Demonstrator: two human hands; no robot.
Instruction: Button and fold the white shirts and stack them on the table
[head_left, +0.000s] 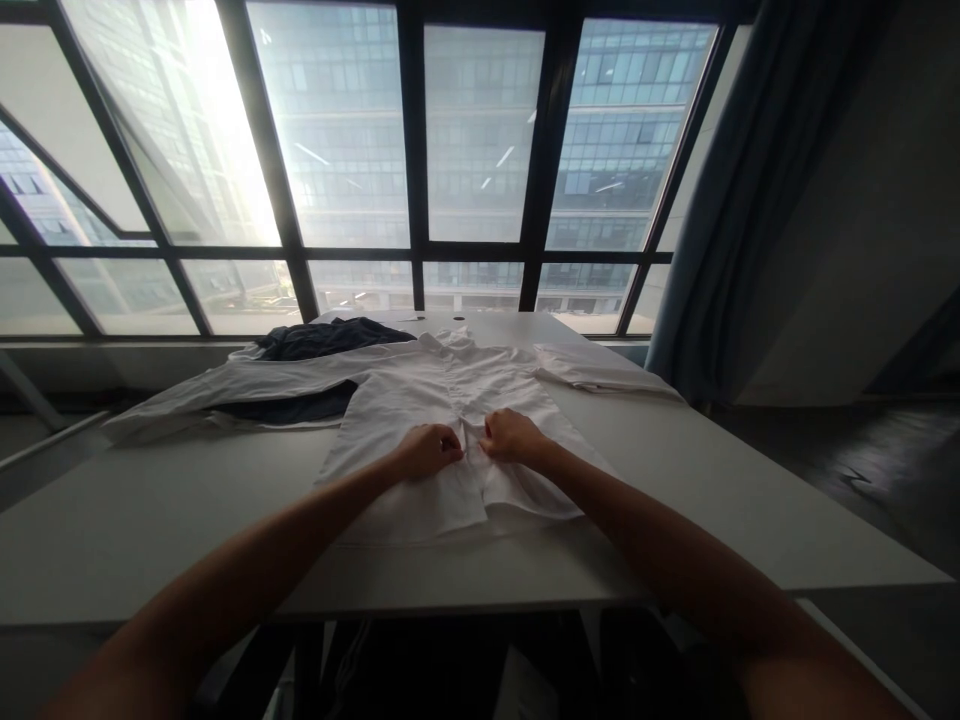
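Observation:
A white button-up shirt (420,390) lies front-up on the white table (150,520), collar toward the window, sleeves spread left and right. My left hand (427,450) and my right hand (510,436) rest close together at the middle of the shirt's front. Both have fingers curled in a pinch on the front placket edges, left hand on the left edge and right hand on the right. The lower front panels fall open below my hands.
A dark navy garment (322,340) lies at the table's far left, partly under the shirt's left sleeve (225,390). Large windows stand behind the table. A blue curtain (720,230) hangs at the right. The table's near edge runs just below my forearms.

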